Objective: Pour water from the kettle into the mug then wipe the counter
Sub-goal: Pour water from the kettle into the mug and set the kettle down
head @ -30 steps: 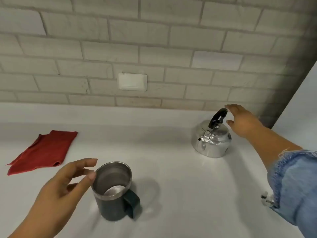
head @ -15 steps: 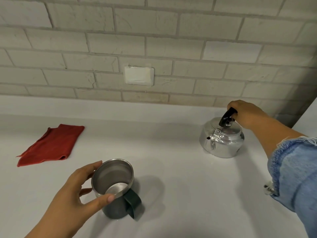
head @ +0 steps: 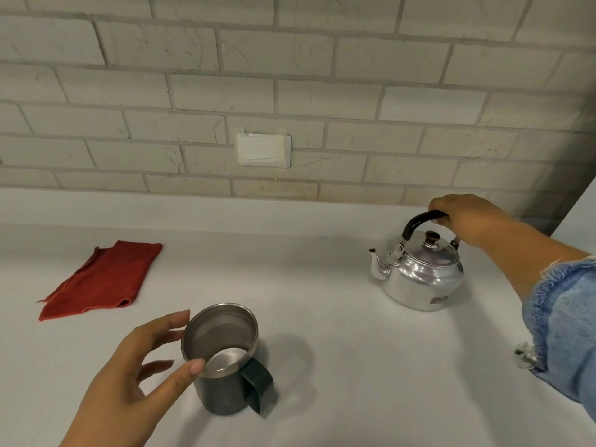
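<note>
Head view, right hand: the right hand [head: 464, 217] is curled round the black arched handle [head: 419, 221] of the shiny round aluminium kettle [head: 419, 275], right of centre, spout facing left
Head view, left hand: the left hand [head: 138, 366] steadies the dark steel-lined mug [head: 222, 359] at lower centre, thumb and forefinger against its rim
Pouring well: carry the spout over the mug's mouth, tip slowly, keep fingers outside the rim
For wiping: the folded red cloth [head: 103, 279] lies on the white worktop [head: 322, 285], at left
</note>
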Available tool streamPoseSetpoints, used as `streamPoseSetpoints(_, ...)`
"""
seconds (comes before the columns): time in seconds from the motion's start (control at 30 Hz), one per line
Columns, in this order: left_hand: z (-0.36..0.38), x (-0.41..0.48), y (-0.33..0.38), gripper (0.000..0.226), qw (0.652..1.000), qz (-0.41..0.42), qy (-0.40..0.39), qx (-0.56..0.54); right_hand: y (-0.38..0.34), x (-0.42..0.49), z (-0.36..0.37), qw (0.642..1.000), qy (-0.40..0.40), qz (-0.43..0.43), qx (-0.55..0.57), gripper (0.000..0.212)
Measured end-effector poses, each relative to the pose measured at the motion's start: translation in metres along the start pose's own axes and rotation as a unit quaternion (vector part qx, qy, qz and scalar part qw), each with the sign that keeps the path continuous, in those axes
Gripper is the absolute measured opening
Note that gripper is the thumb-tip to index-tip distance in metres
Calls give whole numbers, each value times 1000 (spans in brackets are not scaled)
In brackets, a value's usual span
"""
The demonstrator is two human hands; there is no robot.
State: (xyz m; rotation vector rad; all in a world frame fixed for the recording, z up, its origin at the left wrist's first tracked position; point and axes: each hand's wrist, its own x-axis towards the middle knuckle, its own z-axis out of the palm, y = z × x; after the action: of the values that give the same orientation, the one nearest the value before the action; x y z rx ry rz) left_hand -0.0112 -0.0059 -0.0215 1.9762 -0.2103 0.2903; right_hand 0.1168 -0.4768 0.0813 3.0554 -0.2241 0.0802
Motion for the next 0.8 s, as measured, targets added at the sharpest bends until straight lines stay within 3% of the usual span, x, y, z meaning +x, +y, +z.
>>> streamPoseSetpoints(0.3, -1, -5, 17, 22, 999, -7, 14, -36, -20, -41, -30, 993, 68, -39, 92, 22)
streamPoseSetpoints(0.63, 0, -27, 39, 11, 970, -102, -162, -150, -64, -99, -60, 985, 50, -27, 165, 21)
streamPoseSetpoints(0.67, 2, -29, 37, 23, 962, -120, -194, -151, -69, -105, -62, 983, 49, -26, 174, 21)
streamPoseSetpoints(0.73, 11, -34, 28, 70, 948, -120, -264, -130, -78, -116, -66, 979, 51, -22, 194, 21)
streamPoseSetpoints(0.8, 21, -39, 20, 92, 941, -126, -294, -108, -87, -126, -69, 976, 54, -19, 209, 21)
